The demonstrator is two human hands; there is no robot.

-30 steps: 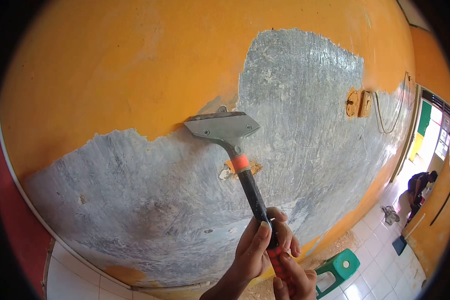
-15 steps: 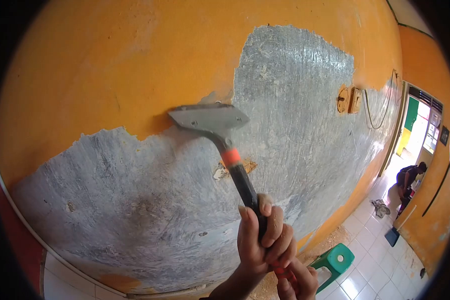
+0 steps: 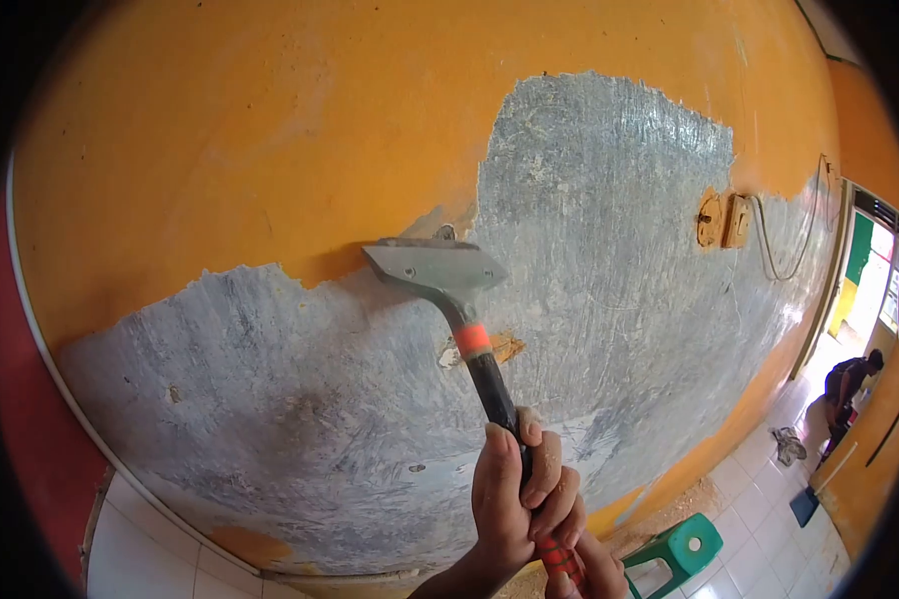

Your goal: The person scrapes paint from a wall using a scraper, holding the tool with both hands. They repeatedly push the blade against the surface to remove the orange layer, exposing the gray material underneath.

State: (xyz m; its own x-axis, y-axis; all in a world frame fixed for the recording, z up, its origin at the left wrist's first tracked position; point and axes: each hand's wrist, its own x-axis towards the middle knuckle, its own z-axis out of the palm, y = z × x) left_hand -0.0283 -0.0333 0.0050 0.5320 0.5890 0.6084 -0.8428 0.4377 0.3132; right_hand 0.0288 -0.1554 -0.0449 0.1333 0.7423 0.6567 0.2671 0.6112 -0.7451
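A long-handled scraper (image 3: 484, 384) with a wide grey head and a black handle with orange-red bands slants up in front of me. My left hand (image 3: 529, 489) is wrapped around the handle's lower middle, thumb on the left side. Below it, my right hand (image 3: 597, 571) closes on the red grip near the handle's end, partly cut off by the frame. The scraper head (image 3: 435, 268) lies at the wall, its blade edge along the border between orange paint (image 3: 270, 170) and bare grey plaster (image 3: 370, 399).
A green plastic stool (image 3: 684, 549) stands at lower right. A switch box (image 3: 737, 222) with a loose cable (image 3: 791, 275) sits on the wall. Farther off, a person (image 3: 849, 394) bends near a doorway, beside a rag (image 3: 789, 446) and a dustpan (image 3: 804, 506).
The view has shifted, so the wall, stool and doorway sit lower and farther right. Both hands keep their hold, and the scraper head stays near the paint border.
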